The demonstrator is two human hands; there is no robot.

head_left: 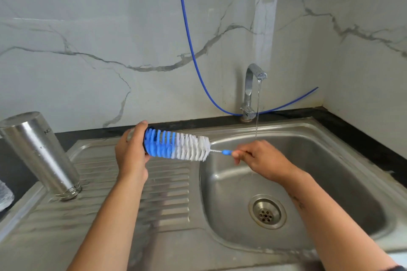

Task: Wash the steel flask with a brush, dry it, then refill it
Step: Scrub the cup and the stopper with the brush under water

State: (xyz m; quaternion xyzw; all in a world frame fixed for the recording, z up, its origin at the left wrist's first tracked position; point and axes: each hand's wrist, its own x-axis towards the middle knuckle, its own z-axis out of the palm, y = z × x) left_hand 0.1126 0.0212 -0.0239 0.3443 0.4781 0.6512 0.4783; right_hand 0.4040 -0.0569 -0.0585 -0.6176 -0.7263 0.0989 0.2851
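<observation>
The steel flask (39, 154) stands upside down, mouth down, on the ribbed drainboard (167, 200) at the left, with neither hand on it. My right hand (264, 160) pinches the blue handle of a bottle brush (178, 147) with blue and white bristles, held level above the sink's left edge. The brush's blue end sits in a small dark round piece (144, 142), maybe the flask's cap, which my left hand (132, 152) grips. The hand hides most of that piece.
The tap (251, 90) at the back runs a thin stream of water (257, 116) into the steel basin (343, 174), whose drain (267, 211) is open. A blue hose (191, 46) hangs down the marble wall behind the tap. A pale mesh-like thing (4, 196) lies at the left edge.
</observation>
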